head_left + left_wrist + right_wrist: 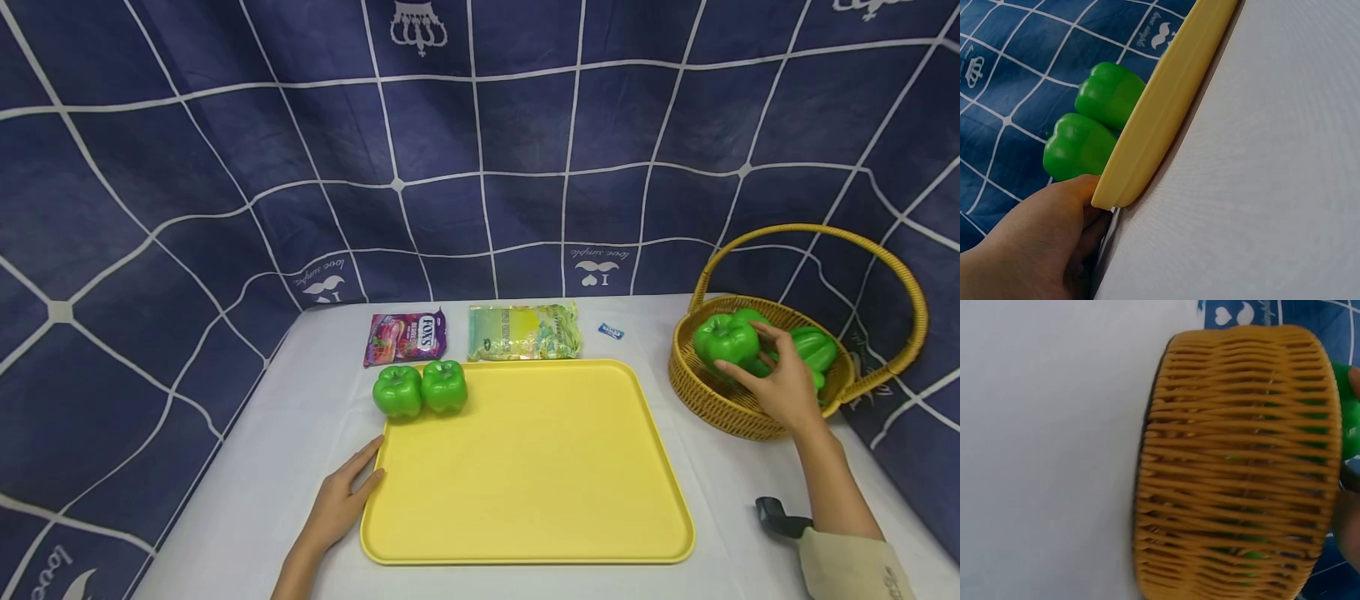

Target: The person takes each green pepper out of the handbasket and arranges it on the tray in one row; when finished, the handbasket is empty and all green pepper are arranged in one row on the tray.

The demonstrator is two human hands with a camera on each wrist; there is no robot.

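My right hand [786, 385] reaches over the wicker basket [708, 400] and holds a green bell pepper [724, 340] between thumb and fingers. Other green vegetables [813, 348] lie in the basket around that hand, partly hidden by it. My left hand [337, 500] rests on the cloth, its fingertips and thumb touching the left edge of the yellow tray [525, 467]. Two green bell peppers [397, 392] sit side by side at the tray's far left corner; the left wrist view shows both peppers [1079, 147] beyond the rim. The right wrist view is mostly filled by the basket's woven side [1241, 456].
Behind the tray lie a purple candy bag [405, 337], a yellow-green packet [525, 332] and a small blue wrapper [611, 331]. The basket's tall handle [825, 229] arches above its contents. A blue checked curtain [517, 150] stands along the back and sides.
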